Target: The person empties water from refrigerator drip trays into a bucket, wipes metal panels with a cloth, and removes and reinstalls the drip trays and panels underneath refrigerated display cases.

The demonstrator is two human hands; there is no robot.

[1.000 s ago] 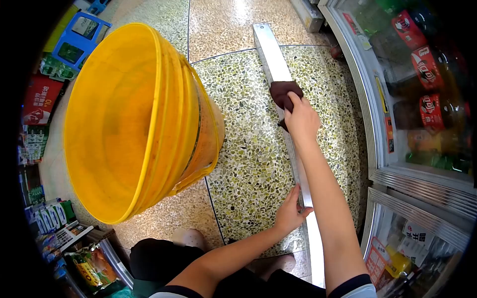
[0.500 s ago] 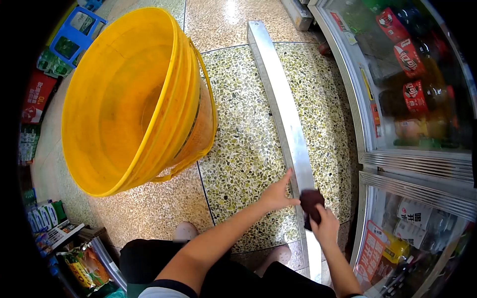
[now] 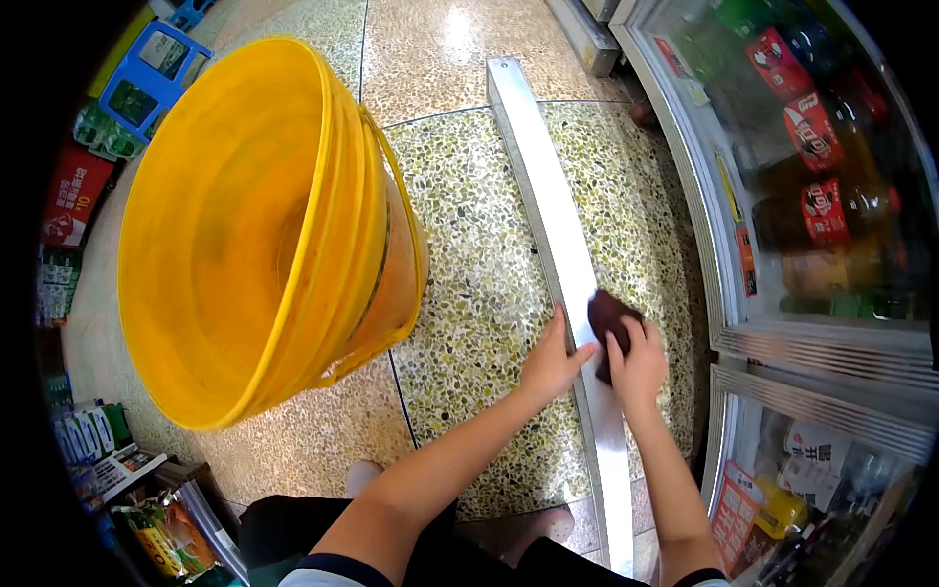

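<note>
A long silvery metal bar (image 3: 548, 186) runs away from me along the floor. At its left edge is my left hand (image 3: 550, 370), the thumb lying over the top face and the index finger stretched along the side; the other fingers are mostly hidden. My right hand (image 3: 639, 370) has its fingers closed on a dark maroon cloth (image 3: 611, 318), crumpled against the bar's top and right edge. Part of the cloth is covered by the fingers. Left of the bar stands a large yellow bucket (image 3: 220, 225), its inside visible and its handle hanging down.
Glass-fronted fridges (image 3: 719, 338) with bottles line the right side, close to my right arm. A blue plastic stool (image 3: 147, 73) is at the upper left. Packaged goods (image 3: 161, 533) sit at the lower left. My shoes are on the speckled floor (image 3: 469, 264).
My right hand and the cloth have slid forward along the bar, away from me. My left hand has shifted slightly forward at the bar's left edge. The view has tilted a little.
</note>
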